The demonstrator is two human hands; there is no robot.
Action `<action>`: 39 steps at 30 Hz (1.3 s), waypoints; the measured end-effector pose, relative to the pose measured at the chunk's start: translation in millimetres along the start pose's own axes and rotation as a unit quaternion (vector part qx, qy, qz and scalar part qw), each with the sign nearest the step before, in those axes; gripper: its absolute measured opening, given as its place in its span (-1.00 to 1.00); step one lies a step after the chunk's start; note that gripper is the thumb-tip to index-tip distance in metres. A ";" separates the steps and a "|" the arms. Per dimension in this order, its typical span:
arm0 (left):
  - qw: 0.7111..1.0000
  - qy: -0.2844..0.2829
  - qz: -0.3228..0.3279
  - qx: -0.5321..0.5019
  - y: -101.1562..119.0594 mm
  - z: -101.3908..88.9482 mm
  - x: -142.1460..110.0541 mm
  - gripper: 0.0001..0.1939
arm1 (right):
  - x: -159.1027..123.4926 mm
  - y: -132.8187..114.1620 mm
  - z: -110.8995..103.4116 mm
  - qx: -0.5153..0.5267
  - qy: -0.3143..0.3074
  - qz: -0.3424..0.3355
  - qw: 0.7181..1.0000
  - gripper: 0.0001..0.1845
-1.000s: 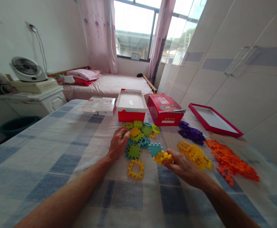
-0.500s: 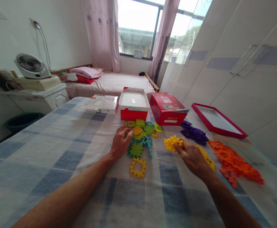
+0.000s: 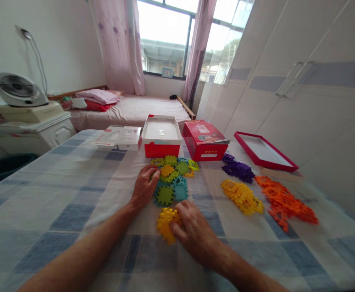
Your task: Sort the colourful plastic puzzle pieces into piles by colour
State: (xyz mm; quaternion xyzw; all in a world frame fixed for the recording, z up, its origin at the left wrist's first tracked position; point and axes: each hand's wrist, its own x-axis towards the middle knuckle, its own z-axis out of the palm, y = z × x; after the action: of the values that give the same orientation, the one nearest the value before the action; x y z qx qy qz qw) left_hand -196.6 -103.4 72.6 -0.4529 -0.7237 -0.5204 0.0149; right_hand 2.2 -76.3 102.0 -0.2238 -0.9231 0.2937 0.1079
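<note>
Yellow puzzle tiles (image 3: 166,223) tilted toward near-left, pinched in right hand (image 3: 192,231) grip, left hand (image 3: 143,187) resting open on mixed pile (image 3: 174,180)

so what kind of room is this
Most likely a bedroom in a home. A made bed with folded bedding sits under a window with pink curtains, and white wardrobe doors line the right wall. The checked table in front holds foam puzzle pieces.

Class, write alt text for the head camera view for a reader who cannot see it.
A person's right hand grips yellow puzzle pieces on a blue-checked tablecloth, while the left hand rests on a mixed pile of pieces. Sorted yellow, orange and purple piles lie to the right, red boxes behind.
</note>
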 end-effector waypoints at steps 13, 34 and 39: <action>1.000 -0.006 -0.023 -0.008 -1.7 -1.6 1.5 -0.63 | -26.9 63.9 -72.1 0.078 0.156 0.107 0.979 -0.72; 0.992 -0.097 -0.014 0.080 -9.3 3.1 -2.0 -0.59 | 93.2 60.0 -31.6 -0.090 0.078 0.024 0.993 -0.38; 0.995 -0.076 -0.015 0.068 -6.1 0.9 -1.4 -0.59 | 84.8 63.1 -29.0 -0.054 0.125 -0.035 0.990 -0.58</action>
State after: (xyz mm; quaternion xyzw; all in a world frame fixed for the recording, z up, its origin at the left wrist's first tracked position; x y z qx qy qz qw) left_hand -199.5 -103.9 66.9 -0.4784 -0.7628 -0.4348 -0.0168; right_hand -40.4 24.3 93.9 -0.2316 -0.9241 0.2090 0.2207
